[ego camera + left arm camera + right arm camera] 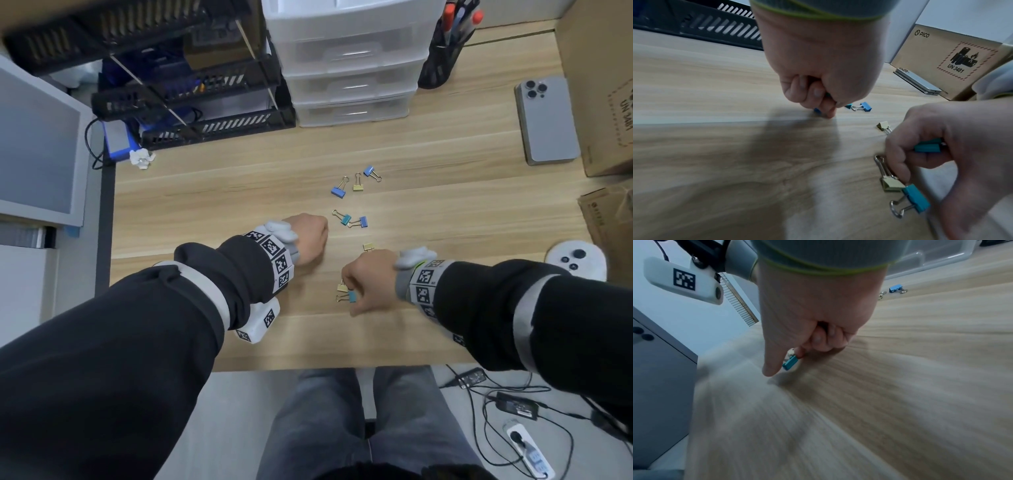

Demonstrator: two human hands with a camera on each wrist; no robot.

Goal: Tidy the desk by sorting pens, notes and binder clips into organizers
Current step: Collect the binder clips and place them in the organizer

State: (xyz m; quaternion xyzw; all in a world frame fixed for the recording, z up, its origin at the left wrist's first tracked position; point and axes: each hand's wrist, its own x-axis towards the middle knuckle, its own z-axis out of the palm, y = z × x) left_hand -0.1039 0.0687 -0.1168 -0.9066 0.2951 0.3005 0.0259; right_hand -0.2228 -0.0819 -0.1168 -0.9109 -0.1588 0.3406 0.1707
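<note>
Though clenched, left hand round a blue binder clip and right hand pinching teal and yellow clips, likely next the loose pair short of the drawer unit, lying along its front, nearer the left knuckles

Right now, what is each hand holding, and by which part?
The right hand pinches binder clips: a yellow clip and a teal clip hang from its fingertips, another teal one in its palm. The left hand is curled around blue clips; the grip point is hidden.
</note>
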